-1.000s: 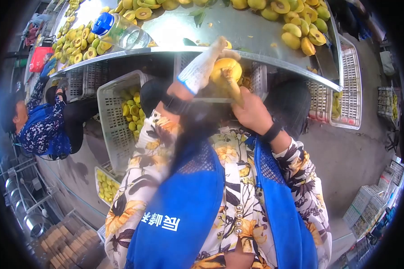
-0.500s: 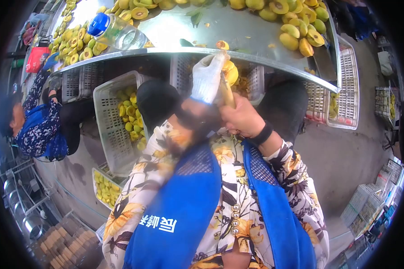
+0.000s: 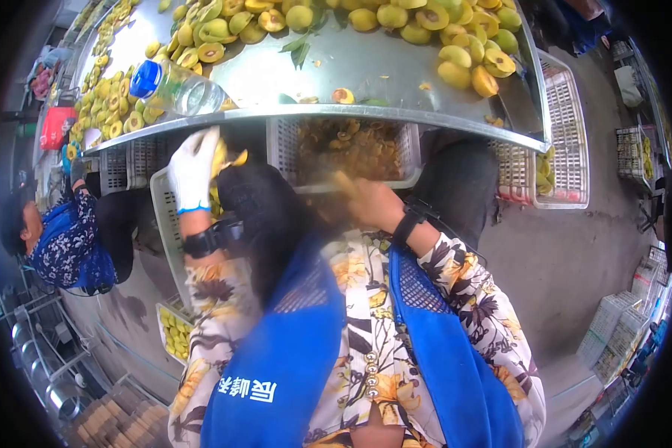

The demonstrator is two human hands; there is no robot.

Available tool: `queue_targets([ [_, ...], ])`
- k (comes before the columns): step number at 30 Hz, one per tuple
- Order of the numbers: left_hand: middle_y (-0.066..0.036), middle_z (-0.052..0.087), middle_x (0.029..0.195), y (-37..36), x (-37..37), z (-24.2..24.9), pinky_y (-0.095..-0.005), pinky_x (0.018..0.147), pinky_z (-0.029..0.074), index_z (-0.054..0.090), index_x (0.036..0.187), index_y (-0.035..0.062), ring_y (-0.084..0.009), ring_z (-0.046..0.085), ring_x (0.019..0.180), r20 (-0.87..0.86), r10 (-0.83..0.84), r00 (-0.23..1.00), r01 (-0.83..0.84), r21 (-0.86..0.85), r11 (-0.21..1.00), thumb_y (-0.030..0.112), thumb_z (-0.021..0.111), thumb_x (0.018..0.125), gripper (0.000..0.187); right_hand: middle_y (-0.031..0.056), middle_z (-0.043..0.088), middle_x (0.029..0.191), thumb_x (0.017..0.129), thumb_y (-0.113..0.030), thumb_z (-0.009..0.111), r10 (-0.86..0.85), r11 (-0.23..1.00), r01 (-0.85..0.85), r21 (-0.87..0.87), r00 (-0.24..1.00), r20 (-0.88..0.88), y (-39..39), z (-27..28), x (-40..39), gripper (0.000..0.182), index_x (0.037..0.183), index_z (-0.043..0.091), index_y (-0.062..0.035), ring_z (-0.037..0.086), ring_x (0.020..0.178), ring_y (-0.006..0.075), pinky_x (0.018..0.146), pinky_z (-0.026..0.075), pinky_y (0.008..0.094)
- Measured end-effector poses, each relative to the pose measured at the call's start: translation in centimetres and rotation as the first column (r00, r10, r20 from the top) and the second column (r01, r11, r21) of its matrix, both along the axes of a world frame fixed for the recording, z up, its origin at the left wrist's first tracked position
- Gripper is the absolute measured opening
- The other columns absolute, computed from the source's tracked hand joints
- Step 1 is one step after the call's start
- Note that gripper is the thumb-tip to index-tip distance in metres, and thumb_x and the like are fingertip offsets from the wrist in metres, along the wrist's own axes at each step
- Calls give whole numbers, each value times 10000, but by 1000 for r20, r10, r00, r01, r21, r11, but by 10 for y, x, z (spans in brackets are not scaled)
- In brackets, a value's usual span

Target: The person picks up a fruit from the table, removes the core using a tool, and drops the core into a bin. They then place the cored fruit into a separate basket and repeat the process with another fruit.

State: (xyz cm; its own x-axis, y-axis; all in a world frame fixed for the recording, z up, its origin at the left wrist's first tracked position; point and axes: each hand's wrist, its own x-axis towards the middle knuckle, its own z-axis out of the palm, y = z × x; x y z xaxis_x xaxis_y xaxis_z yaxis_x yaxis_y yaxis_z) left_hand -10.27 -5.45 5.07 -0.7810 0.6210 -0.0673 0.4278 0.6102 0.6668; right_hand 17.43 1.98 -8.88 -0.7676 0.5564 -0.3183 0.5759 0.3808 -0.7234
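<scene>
My left hand (image 3: 194,170), in a white glove, is over the fruit crate (image 3: 163,216) at the left, its fingers closed round yellow fruit (image 3: 219,158); a piece sticks out to the right. Bare and blurred, my right hand (image 3: 369,203) is in front of my body, closed on a tool handle (image 3: 343,183) that is smeared by motion. Beyond my hands, a metal table (image 3: 254,75) carries halved yellow-green fruit (image 3: 299,18). One fruit half (image 3: 343,95) lies near its front edge. Below that edge stands a crate of brown and yellow scraps (image 3: 351,153).
A clear bottle with a blue cap (image 3: 179,88) lies on the table's left part. Another person (image 3: 71,231) sits at the far left, near a red object (image 3: 57,128). More crates (image 3: 567,142) stand at the right, and others (image 3: 614,328) farther back.
My left hand has moved left, from the table edge to above the left crate, with the fruit. My right hand has separated from it and shifted slightly left. The view has shifted a little.
</scene>
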Motion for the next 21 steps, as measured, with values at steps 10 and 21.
queue_targets([
  [10, -135, 583, 1017, 172, 96, -12, -404, 794, 457, 583, 1057, 110, -308, 568, 919, -542, -659, 521, 743, -91, 663, 356, 549, 809, 352, 240, 599, 810, 782, -212, 551, -330, 944, 329, -21, 942, -55, 27, 42, 31, 230, 902, 527, -17, 581, 766, 402, 699, 460, 467],
  [21, -162, 609, 983, 297, 198, -59, -366, 646, 520, 493, 1165, 26, -276, 627, 838, 107, -737, 667, 716, 182, 674, 425, 644, 733, 607, 248, 572, 746, 764, -197, 613, -660, 751, 651, -114, 747, -84, 31, 85, 86, 247, 877, 514, -1, 562, 720, 425, 608, 449, 406],
])
